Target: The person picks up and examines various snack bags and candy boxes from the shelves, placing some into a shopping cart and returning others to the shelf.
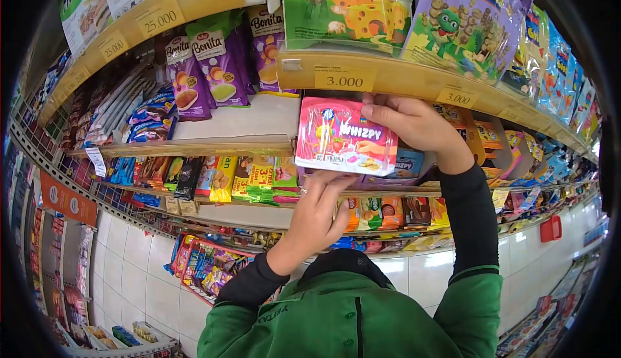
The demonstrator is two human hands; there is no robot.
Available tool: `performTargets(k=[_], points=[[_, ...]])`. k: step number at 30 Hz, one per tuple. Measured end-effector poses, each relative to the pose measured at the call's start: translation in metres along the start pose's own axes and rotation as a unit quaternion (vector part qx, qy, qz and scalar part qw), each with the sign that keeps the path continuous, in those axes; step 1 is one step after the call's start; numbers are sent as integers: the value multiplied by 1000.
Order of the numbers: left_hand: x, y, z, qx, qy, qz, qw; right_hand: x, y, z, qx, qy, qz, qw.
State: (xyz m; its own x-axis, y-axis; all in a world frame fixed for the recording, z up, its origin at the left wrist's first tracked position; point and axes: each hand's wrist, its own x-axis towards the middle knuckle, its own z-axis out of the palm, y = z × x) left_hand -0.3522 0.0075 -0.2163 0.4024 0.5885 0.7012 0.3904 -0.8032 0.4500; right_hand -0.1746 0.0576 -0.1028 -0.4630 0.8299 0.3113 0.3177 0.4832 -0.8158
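Observation:
A pink Whizpy snack pack (347, 136) is held up in front of the shelf, its printed face toward me. My right hand (417, 125) grips its upper right corner, thumb on the front and the other fingers mostly hidden behind. Under the lower edge, my left hand (317, 212) supports the pack with its fingertips, which are partly hidden by it; the thumb stands apart from the pack. Blue Whizpy packs (406, 164) sit in a shelf display just behind and to the right.
Purple Bonita packs (217, 67) stand on the left shelf (252, 115). Above my hands runs a yellow shelf edge (388, 76) with price labels, carrying large snack bags (462, 21). A red basket of snacks (210, 264) is low at left; another red basket (550, 228) is on the floor at right.

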Motion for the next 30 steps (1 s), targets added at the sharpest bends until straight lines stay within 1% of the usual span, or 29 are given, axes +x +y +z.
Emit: performTargets(k=[1,4,5,8,11,14,15,17,20,23,26,29,30], points=[[4,0,1,29,8,-1,1000,1,4,-4,7,-2,19,1000],[13,-5,6,118,25,-3,993,4,7,-10,-23,38,-61,997],[14,-6,8,135,26,-5,990,5,9,-9,-28,69,-15,997],[18,-9,13,179,21,-7,984,10,10,-5,-45,146,34,988],[18,-6,16,202,12,-20,979,18,23,-9,-67,198,42,977],[15,-7,18,193,-1,-35,980,19,12,-1,-15,246,80,966],[16,-7,17,191,-2,-36,981,21,13,-2,-90,223,35,970],[18,-6,13,186,-4,-37,982,28,19,-6,-237,171,-55,955],[15,-8,14,178,12,-22,984,40,28,-2,-344,150,-110,920],[10,-5,13,147,13,-21,989,41,23,-3,-400,147,-109,898],[9,-1,11,133,6,-34,991,39,25,-5,-380,157,-124,903],[8,-1,10,128,4,-32,991,38,20,-4,-387,160,-97,903],[8,-1,10,130,6,-31,991,37,18,-2,-417,151,-82,892]])
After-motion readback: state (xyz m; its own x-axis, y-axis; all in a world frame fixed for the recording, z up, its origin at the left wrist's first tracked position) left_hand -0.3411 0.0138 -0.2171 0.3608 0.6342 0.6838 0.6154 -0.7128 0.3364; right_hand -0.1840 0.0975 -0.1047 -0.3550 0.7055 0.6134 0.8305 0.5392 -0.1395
